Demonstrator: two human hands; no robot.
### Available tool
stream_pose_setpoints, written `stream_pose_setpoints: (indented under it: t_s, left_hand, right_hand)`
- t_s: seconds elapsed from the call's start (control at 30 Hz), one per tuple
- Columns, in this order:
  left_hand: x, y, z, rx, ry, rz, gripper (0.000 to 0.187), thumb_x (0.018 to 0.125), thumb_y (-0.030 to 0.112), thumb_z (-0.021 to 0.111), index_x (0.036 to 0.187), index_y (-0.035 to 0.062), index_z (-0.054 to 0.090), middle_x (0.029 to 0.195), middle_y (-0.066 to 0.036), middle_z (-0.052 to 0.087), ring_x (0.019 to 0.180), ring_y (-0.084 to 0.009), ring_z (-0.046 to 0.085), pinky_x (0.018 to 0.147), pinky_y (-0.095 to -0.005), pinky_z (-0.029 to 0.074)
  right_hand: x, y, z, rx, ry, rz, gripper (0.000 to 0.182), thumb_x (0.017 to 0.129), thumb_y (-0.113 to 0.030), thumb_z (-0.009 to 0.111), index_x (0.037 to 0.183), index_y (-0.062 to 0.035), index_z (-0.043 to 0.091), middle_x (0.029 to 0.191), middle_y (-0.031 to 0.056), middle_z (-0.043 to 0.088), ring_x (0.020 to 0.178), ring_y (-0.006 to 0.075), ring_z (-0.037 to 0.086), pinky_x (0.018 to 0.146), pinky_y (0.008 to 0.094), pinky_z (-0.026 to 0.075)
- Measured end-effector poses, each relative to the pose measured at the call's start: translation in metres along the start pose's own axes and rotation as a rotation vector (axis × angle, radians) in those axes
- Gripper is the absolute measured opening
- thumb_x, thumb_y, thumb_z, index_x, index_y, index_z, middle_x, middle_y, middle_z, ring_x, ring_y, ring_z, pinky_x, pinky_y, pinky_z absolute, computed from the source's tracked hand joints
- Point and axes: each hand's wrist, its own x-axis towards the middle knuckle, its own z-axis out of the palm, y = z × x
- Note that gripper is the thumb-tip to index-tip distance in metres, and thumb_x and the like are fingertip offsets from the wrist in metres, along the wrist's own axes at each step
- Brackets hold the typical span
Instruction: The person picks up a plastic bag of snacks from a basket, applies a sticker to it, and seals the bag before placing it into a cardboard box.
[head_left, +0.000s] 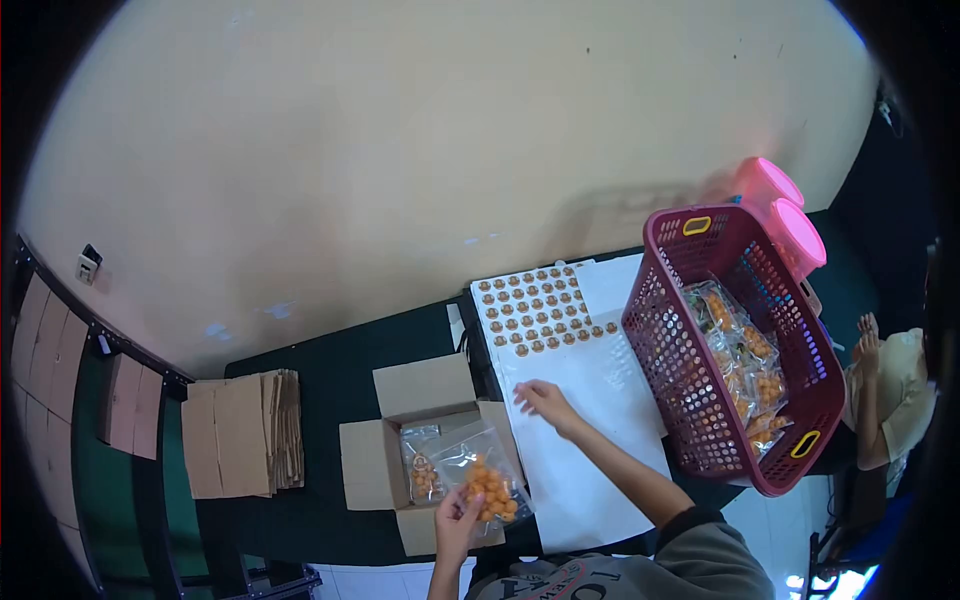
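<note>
My left hand (458,520) grips a clear plastic bag of round orange pieces (490,492) at its lower left side, over the right part of an open cardboard box (385,462). Inside the box lies another bag (423,468) with similar pieces. My right hand (543,402) is over the white sheet (590,440), its fingers apart and nothing in them. Just beyond it, rows of small round brown-and-orange stickers (530,312) cover the upper left of the sheet.
A maroon basket (690,400) holding several filled bags (735,350) stands at the right, with pink containers (797,235) behind it. Flattened cardboard boxes (240,435) are stacked at the left. Another person (885,390) sits at the far right.
</note>
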Motion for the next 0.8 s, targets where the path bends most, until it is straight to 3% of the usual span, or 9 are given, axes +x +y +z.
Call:
stream_pose_setpoints:
  t_s: [0.07,0.1,0.17,0.2,0.27,0.37,0.57,0.63,0.8]
  left_hand:
    - [0.002,-0.001,-0.013,0.005,0.049,0.031,0.037,0.081,0.011,0.060,0.110,-0.0082,0.047,0.098,-0.012,0.056,0.084,-0.0114,0.055,0.073,-0.0209,0.045]
    - [0.002,-0.002,-0.020,0.017,0.092,0.062,0.038,0.081,0.012,0.061,0.110,-0.0081,0.047,0.099,-0.012,0.056,0.085,-0.0115,0.055,0.073,-0.0209,0.044]
    - [0.001,-0.001,-0.029,-0.004,0.113,0.050,0.038,0.081,0.012,0.061,0.110,-0.0080,0.047,0.099,-0.011,0.056,0.086,-0.0116,0.054,0.075,-0.0213,0.044]
    - [0.000,-0.002,-0.034,-0.002,0.146,0.047,0.038,0.081,0.012,0.061,0.110,-0.0080,0.047,0.099,-0.011,0.056,0.086,-0.0117,0.054,0.075,-0.0216,0.044]
    - [-0.001,-0.006,-0.043,0.004,0.187,0.054,0.037,0.081,0.012,0.060,0.109,-0.0076,0.047,0.097,-0.010,0.056,0.086,-0.0117,0.054,0.075,-0.0222,0.044]
    - [-0.003,-0.007,-0.049,0.008,0.211,0.094,0.033,0.082,0.013,0.058,0.108,-0.0043,0.049,0.088,-0.006,0.058,0.079,-0.0111,0.057,0.067,-0.0220,0.047]
    - [0.000,-0.012,-0.058,0.013,0.213,0.047,0.034,0.082,0.013,0.059,0.108,-0.0054,0.048,0.092,-0.007,0.057,0.081,-0.0112,0.056,0.070,-0.0222,0.047]
    - [0.005,-0.014,-0.062,0.021,0.167,0.063,0.033,0.082,0.012,0.059,0.108,-0.0055,0.048,0.093,-0.008,0.057,0.083,-0.0116,0.056,0.072,-0.0222,0.046]
    - [0.007,-0.010,-0.064,0.053,0.137,0.076,0.034,0.082,0.011,0.058,0.109,-0.0065,0.047,0.096,-0.010,0.057,0.085,-0.0127,0.056,0.074,-0.0229,0.046]
  right_hand:
    - [0.069,0.049,-0.015,-0.159,0.218,-0.068,0.022,0.078,-0.024,0.058,0.086,-0.0029,0.059,0.076,0.0041,0.059,0.068,0.0110,0.054,0.058,0.0247,0.045]
    - [0.103,0.074,-0.021,-0.313,0.391,-0.150,0.022,0.075,-0.022,0.061,0.083,-0.0017,0.060,0.073,0.0078,0.060,0.067,0.0163,0.057,0.059,0.0277,0.046]
    - [0.135,0.085,-0.030,-0.610,0.503,-0.256,0.024,0.072,-0.021,0.062,0.085,-0.0015,0.058,0.082,0.0133,0.059,0.074,0.0244,0.058,0.064,0.0330,0.047]
    - [0.140,0.083,-0.029,-0.606,0.506,-0.265,0.024,0.072,-0.021,0.062,0.085,-0.0015,0.058,0.082,0.0133,0.059,0.074,0.0244,0.058,0.064,0.0330,0.047]
    - [0.146,0.083,-0.022,-0.832,0.642,-0.124,0.029,0.070,-0.021,0.064,0.091,-0.0022,0.056,0.095,0.0159,0.054,0.088,0.0301,0.054,0.073,0.0402,0.044]
    - [0.148,0.086,-0.011,-0.940,0.702,-0.054,0.036,0.068,-0.022,0.066,0.095,-0.0027,0.053,0.103,0.0144,0.049,0.098,0.0295,0.048,0.077,0.0440,0.041]
    - [0.154,0.087,-0.008,-0.926,0.726,-0.041,0.030,0.066,-0.017,0.066,0.091,-0.0057,0.053,0.100,0.0111,0.049,0.098,0.0276,0.047,0.078,0.0450,0.040]
    - [0.159,0.090,-0.012,-0.893,0.658,0.033,0.025,0.071,-0.017,0.060,0.092,-0.0057,0.054,0.101,0.0116,0.049,0.098,0.0281,0.047,0.077,0.0468,0.039]
    - [0.161,0.090,-0.011,-0.775,0.746,0.023,0.021,0.068,-0.017,0.061,0.086,-0.0089,0.054,0.097,0.0117,0.051,0.094,0.0283,0.050,0.076,0.0449,0.040]
